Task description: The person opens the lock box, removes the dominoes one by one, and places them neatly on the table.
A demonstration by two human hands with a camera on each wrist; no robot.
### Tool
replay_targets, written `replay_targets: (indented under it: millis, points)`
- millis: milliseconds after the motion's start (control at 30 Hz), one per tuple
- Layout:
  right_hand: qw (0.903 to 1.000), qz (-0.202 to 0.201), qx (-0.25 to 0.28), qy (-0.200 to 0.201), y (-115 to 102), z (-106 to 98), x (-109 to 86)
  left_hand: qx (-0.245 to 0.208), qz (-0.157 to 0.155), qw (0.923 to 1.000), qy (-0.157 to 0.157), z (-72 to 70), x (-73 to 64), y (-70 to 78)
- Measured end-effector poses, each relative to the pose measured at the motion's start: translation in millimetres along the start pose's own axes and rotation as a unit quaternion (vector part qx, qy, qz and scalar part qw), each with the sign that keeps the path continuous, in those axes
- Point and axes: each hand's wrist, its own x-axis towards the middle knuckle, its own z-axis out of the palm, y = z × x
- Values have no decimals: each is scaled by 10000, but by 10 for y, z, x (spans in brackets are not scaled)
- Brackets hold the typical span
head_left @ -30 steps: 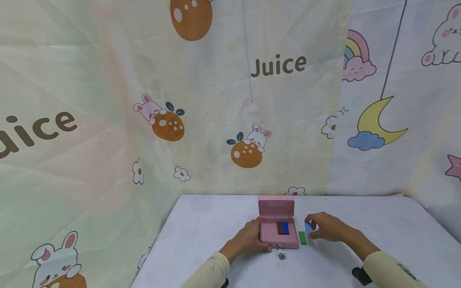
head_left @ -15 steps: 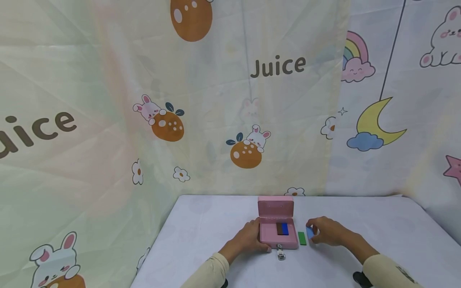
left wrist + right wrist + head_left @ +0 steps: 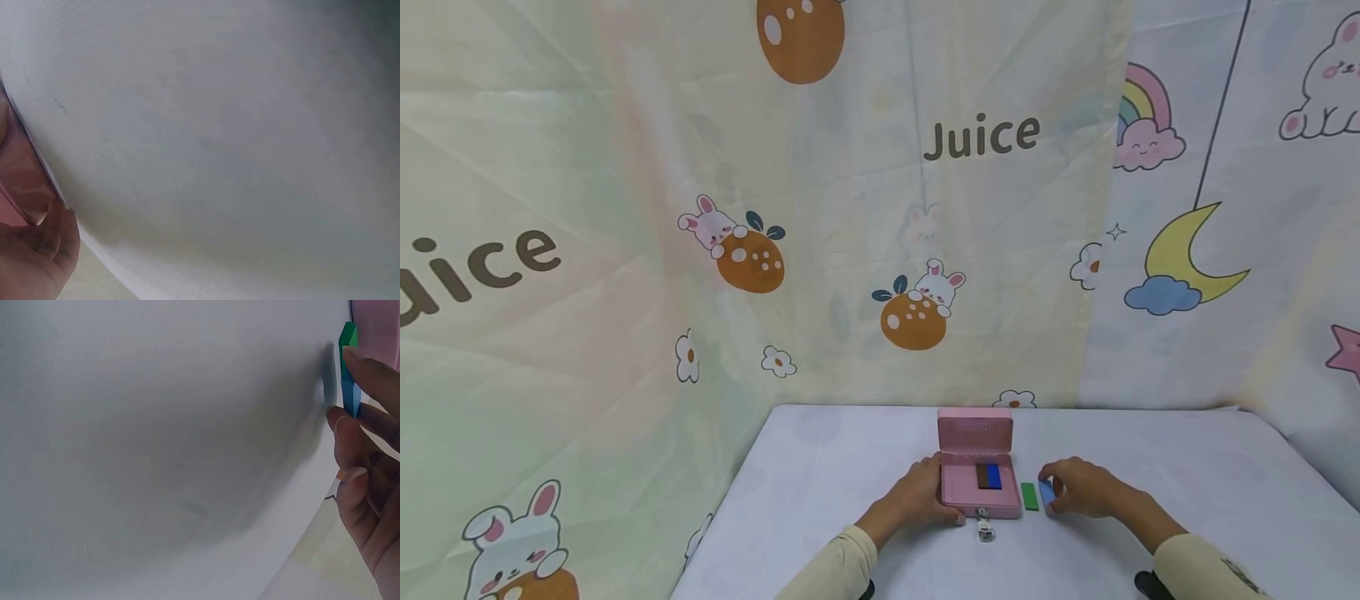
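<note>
An open pink metal box [image 3: 957, 492] stands on the table with its lid raised at the back. Inside lie a brown block [image 3: 982, 477] and a dark blue block [image 3: 995, 477], side by side. My left hand [image 3: 916, 495] grips the box by its left side, thumb at the front corner. To the right of the box, a green block [image 3: 1029, 497] lies flat on the table. Just beyond it my right hand [image 3: 1081, 487] pinches a light blue block [image 3: 350, 394] between thumb and fingers, low over the table.
A metal latch [image 3: 986, 528] hangs from the box's front and reaches onto the white tabletop [image 3: 850, 442]. Behind the table rises a printed fabric backdrop [image 3: 850, 167] with rabbits and oranges.
My right hand has come slightly down and toward me with the light blue block, beside the green one. The left hand stays on the box.
</note>
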Motion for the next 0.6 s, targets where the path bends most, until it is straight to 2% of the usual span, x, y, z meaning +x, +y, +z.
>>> replay_targets:
  millis: [600]
  points:
    - [10000,13,-64,-16,-1,16,5,-43,-13,10000,-1,3,12,5]
